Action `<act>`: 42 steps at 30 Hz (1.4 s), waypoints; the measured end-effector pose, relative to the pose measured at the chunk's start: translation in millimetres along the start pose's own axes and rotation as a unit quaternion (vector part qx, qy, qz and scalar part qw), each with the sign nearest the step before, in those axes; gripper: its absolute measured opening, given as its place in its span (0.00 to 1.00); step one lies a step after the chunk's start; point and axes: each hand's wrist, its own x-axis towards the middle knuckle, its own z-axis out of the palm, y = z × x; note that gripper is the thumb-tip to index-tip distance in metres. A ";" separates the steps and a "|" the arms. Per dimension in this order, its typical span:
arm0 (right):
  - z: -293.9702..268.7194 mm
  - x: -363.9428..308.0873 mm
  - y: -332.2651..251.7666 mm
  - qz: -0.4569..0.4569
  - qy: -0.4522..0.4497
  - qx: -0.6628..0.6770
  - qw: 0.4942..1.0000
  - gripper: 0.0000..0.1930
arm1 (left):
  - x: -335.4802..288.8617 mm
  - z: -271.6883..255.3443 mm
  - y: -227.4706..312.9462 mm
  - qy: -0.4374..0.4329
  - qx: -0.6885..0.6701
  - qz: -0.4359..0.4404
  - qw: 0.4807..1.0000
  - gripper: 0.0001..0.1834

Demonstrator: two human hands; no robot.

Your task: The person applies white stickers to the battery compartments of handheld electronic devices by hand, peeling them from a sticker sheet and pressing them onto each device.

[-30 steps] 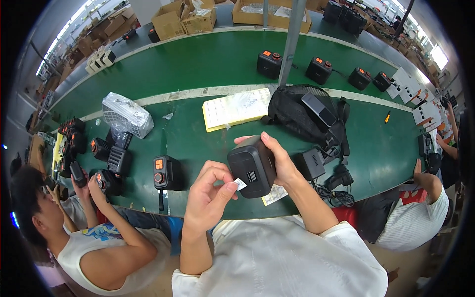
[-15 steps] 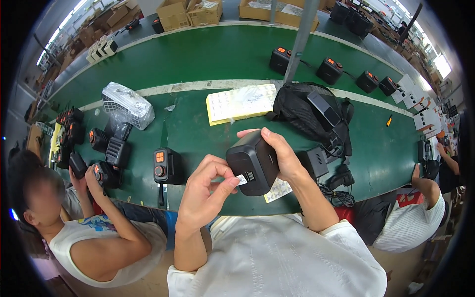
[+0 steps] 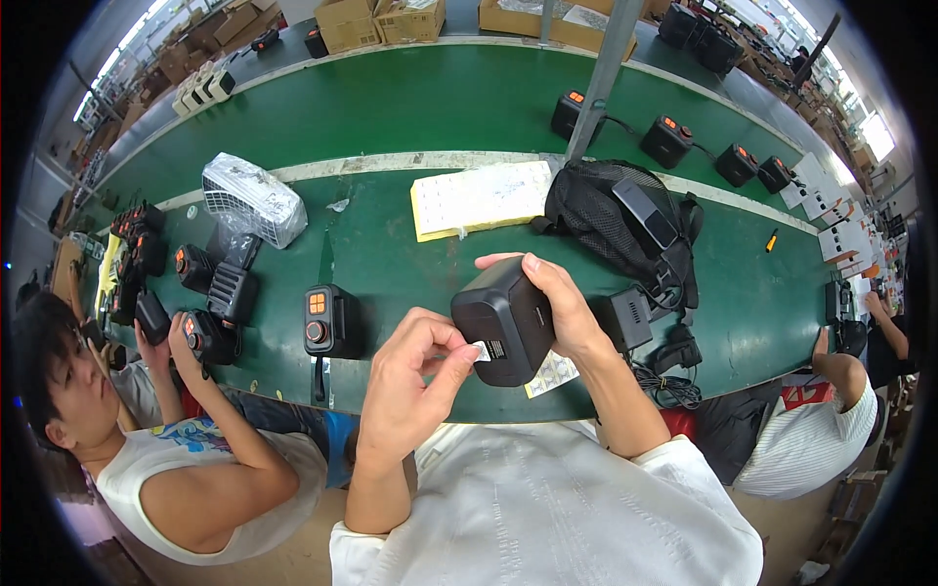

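A black box-shaped device (image 3: pixel 500 313) with rounded edges is held tilted above the near table edge. My right hand (image 3: pixel 565 303) wraps its top and right side, thumb over the upper edge. My left hand (image 3: pixel 420 366) pinches a small white sticker (image 3: pixel 483 352) between thumb and forefinger, at the device's left-facing side beside a printed label (image 3: pixel 495 349). Whether the sticker is stuck down is hidden by the fingers. Below the device lies a partly covered sticker sheet (image 3: pixel 553 375). Another black device (image 3: pixel 332 322) with orange buttons stands to the left.
Yellow-edged sheets (image 3: pixel 484 200) and a black mesh bag (image 3: pixel 611 215) lie ahead; a black adapter (image 3: pixel 625 317) and coiled cable (image 3: pixel 669 389) are at right. A plastic-wrapped white item (image 3: pixel 254 200) sits left. A metal pole (image 3: pixel 598 83) rises ahead. A co-worker (image 3: pixel 186 459) sits at left.
My left fingers have moved slightly and the sticker now shows less beyond them. The view has shifted a little. Devices on the far green surface sit slightly farther right. The co-worker's head has turned.
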 end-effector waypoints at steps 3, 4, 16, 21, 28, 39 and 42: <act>0.1 -1.1 -0.7 -0.001 0.001 -0.002 1.000 0.29 | -0.5 0.5 0.6 0.001 0.001 -0.005 1.000 0.05; 0.4 -1.4 -1.1 -0.001 0.001 -0.002 1.000 0.29 | -0.8 0.6 0.9 0.002 -0.003 -0.006 1.000 0.05; -1.6 -3.3 1.2 -0.024 0.011 -0.022 0.999 0.29 | -0.7 4.4 -4.3 0.020 0.017 -0.029 0.999 0.08; 2.0 -6.1 -8.2 -0.034 0.008 -0.063 0.997 0.27 | -0.1 -1.9 -16.2 -0.001 -0.131 -0.137 0.982 0.10; 2.6 33.6 -45.2 -0.087 -0.020 -0.223 0.971 0.26 | 36.0 0.6 -28.8 -0.015 -0.333 -0.137 0.933 0.04; -73.9 266.9 -61.7 -0.259 0.173 -0.765 0.564 0.28 | 53.4 117.8 -91.8 0.012 0.368 0.052 0.928 0.17; -82.6 292.8 -50.8 -0.213 0.162 -0.813 0.517 0.27 | 53.8 121.7 -115.9 0.012 0.448 0.043 0.893 0.10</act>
